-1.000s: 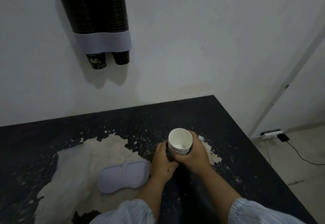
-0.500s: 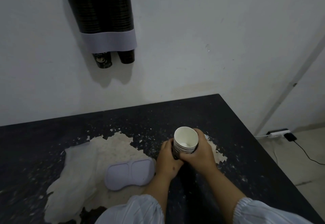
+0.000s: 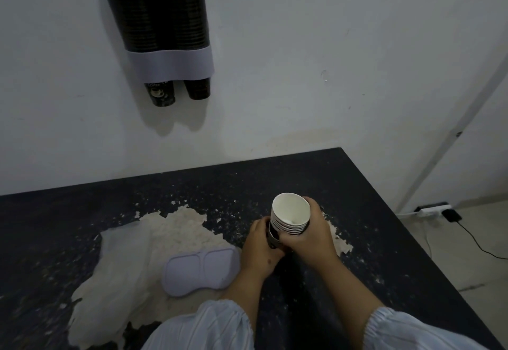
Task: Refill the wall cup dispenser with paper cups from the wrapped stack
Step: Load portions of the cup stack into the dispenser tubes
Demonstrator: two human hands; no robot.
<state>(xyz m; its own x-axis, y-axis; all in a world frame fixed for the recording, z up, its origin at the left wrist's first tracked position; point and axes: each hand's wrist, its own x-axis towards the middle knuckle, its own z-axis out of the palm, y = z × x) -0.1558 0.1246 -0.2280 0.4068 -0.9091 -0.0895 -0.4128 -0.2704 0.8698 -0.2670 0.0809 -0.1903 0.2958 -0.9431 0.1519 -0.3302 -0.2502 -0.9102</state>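
Note:
A stack of paper cups [image 3: 290, 215], white inside and dark outside, is held over the dark table [image 3: 357, 198] with its open mouth facing up toward me. My right hand [image 3: 310, 235] wraps the stack from the right. My left hand [image 3: 261, 242] grips its lower part from the left. The wall cup dispenser [image 3: 165, 33] hangs on the white wall at the upper left: two dark tubes with a pale band, and a dark cup [image 3: 160, 94] sticks out below each tube.
A pale two-lobed dispenser lid [image 3: 200, 271] lies flat on the table left of my hands. The tabletop has a large worn pale patch [image 3: 129, 253]. The table's right edge drops to the floor, where a power strip [image 3: 433, 209] and cable lie.
The view has tilted and shifted slightly, so the dispenser sits a bit further right. Both hands keep their hold on the cup stack, which has tilted slightly.

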